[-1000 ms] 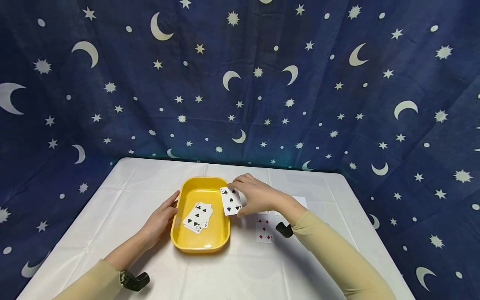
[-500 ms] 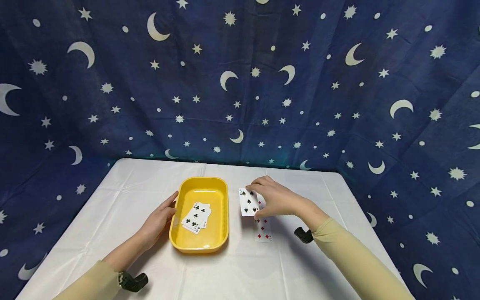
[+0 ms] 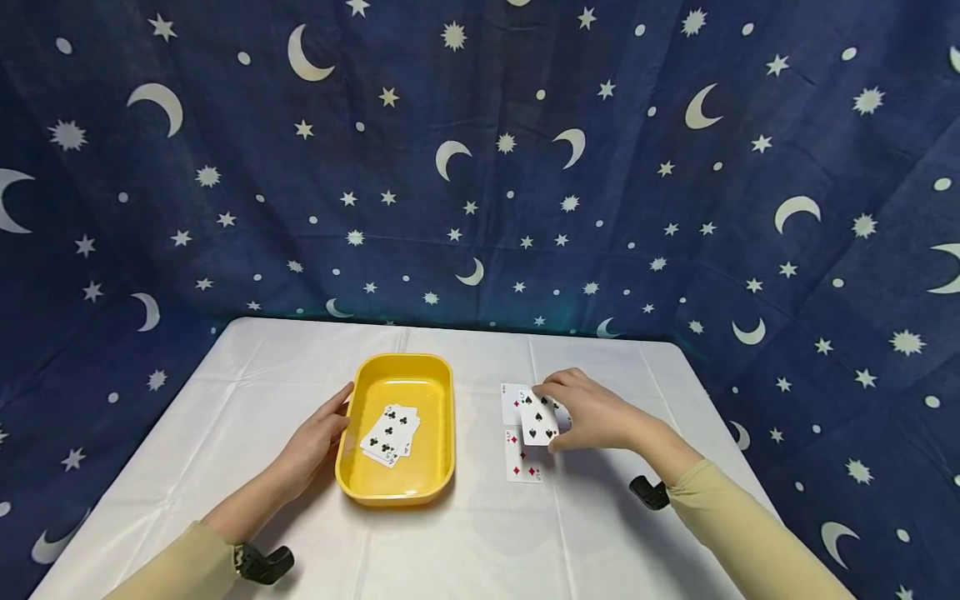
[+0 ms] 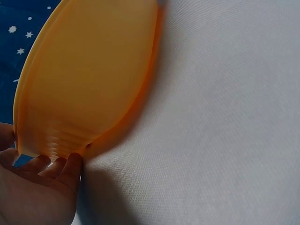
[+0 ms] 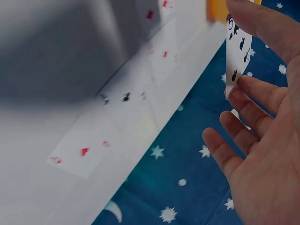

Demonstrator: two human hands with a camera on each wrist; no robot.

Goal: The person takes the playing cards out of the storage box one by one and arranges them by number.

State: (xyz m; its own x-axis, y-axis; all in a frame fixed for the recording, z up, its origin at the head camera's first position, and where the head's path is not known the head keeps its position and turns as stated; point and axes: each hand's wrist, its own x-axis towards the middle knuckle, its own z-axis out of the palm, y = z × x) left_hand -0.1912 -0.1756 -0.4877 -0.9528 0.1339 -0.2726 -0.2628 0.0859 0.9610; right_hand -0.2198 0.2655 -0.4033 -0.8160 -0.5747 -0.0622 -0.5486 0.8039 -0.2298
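My right hand (image 3: 597, 414) pinches a five of spades playing card (image 3: 536, 422) by its top and bottom edges, between fingertips and thumb. It is held above the table, overlapping the face-up cards there. Below it lie a five of diamonds (image 3: 522, 468) and another diamond card (image 3: 510, 407), partly covered. The right wrist view adds a club card (image 5: 125, 97) and a heart card (image 5: 84, 151) in the same group. My left hand (image 3: 311, 446) rests along the left side of a yellow tray (image 3: 412, 383), fingertips against its outer wall. Inside, a small overlapping pile has a five of clubs (image 3: 392, 429) on top.
A white cloth (image 3: 465, 550) covers the table under everything. Behind and around it hangs a dark blue curtain (image 3: 405, 108) with moons and stars. A black wrist device (image 3: 262, 563) sits on the left wrist, another black device (image 3: 649, 492) on the right.
The right hand has carried the five of spades from the tray's right rim rightward to over the cards on the table. The left hand has stayed at the tray.
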